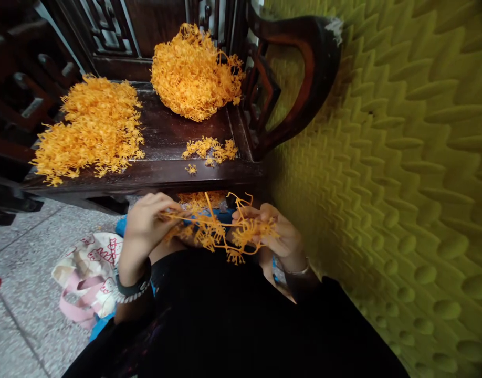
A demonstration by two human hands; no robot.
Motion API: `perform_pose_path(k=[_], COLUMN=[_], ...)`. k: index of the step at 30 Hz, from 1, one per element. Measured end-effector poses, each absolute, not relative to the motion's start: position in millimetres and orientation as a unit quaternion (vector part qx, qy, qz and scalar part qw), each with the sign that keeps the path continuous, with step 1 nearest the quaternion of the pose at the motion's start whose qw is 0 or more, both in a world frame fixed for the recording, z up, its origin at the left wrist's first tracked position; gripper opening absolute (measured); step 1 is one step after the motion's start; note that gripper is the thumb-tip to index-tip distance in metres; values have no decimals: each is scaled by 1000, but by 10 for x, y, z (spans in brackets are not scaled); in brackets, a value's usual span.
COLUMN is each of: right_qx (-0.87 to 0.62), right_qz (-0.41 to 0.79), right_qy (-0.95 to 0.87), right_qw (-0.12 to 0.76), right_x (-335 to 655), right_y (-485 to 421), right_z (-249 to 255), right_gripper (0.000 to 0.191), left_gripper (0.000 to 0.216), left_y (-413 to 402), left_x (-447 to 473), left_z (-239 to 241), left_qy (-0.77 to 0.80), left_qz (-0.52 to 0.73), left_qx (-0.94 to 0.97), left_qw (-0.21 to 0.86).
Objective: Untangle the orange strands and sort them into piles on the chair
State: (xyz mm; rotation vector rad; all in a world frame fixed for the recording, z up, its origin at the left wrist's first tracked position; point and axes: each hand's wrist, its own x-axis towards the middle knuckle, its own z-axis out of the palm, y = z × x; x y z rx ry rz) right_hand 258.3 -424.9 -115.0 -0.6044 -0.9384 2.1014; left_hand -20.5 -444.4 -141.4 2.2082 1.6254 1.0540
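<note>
My left hand (146, 223) and my right hand (278, 233) both pinch one orange plastic sprue (215, 228), a thin branched frame with small orange parts hanging from it. It stretches between the hands above my lap in black clothing. The left fingers are closed on one end of a long stem; the right fingers grip the bushy other end. On the dark wooden chair seat (166, 136) in front lie a flat heap of orange pieces (91, 128) at the left, a rounded heap (194, 71) at the back, and a small scatter (211, 149) near the front edge.
A yellow-green padded wall (402, 157) fills the right side. The chair's curved dark armrest (304, 79) rises beside it. On the speckled floor at the left lies a white and pink printed bag (89, 273). More orange pieces (197, 199) lie under the seat edge.
</note>
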Motion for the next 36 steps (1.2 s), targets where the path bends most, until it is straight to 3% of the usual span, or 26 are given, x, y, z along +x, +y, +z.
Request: perform_pose_path(k=[1, 5, 7, 11, 14, 17, 22, 25, 28, 30, 34, 36], right_qx=[-228, -220, -246, -274, -256, -256, -358, -385, -382, -380, -384, -396], right_qz=[823, 837, 832, 802, 789, 767, 649, 597, 581, 599, 639, 655], right_qy=[-355, -327, -313, -326, -363, -408, -525, -575, -612, -613, -586, -557], right_qw=[381, 380, 387, 419, 425, 423, 418, 405, 376, 347, 317, 322], right_x=[2544, 2310, 2192, 2043, 2000, 1988, 2005, 1997, 1970, 1969, 2102, 2211], right_y=[-4245, -4218, -4202, -4174, -4159, -4162, -4206, -4201, -4190, -4205, -4261, -4268], right_z=[-1165, -1198, -1216, -1293, -1377, -1459, -1543, -1545, -1509, -1463, -1370, -1352], right_gripper=[17, 29, 34, 42, 49, 53, 32, 28, 29, 33, 35, 36], left_gripper=[13, 91, 105, 65, 33, 18, 17, 22, 24, 25, 31, 28], left_y=[-4445, -4525, -4561, -4530, -4471, -4444, -4465, -4480, -4468, -4444, -4399, -4402], left_x=[-150, 183, 321, 410, 404, 417, 449, 483, 518, 478, 109, -147], left_z=[-1471, -1615, -1633, -1627, -1607, -1581, -1641, -1759, -1816, -1777, -1572, -1465], left_qy=[537, 486, 445, 394, 407, 417, 462, 511, 544, 551, 578, 545], left_qz=[338, 406, 485, 510, 502, 542, 610, 598, 615, 640, 732, 782], left_qx=[764, 766, 750, 765, 763, 728, 605, 524, 441, 422, 344, 298], left_qw=[117, 110, 59, -16, -9, 41, 221, 326, 363, 329, 105, 47])
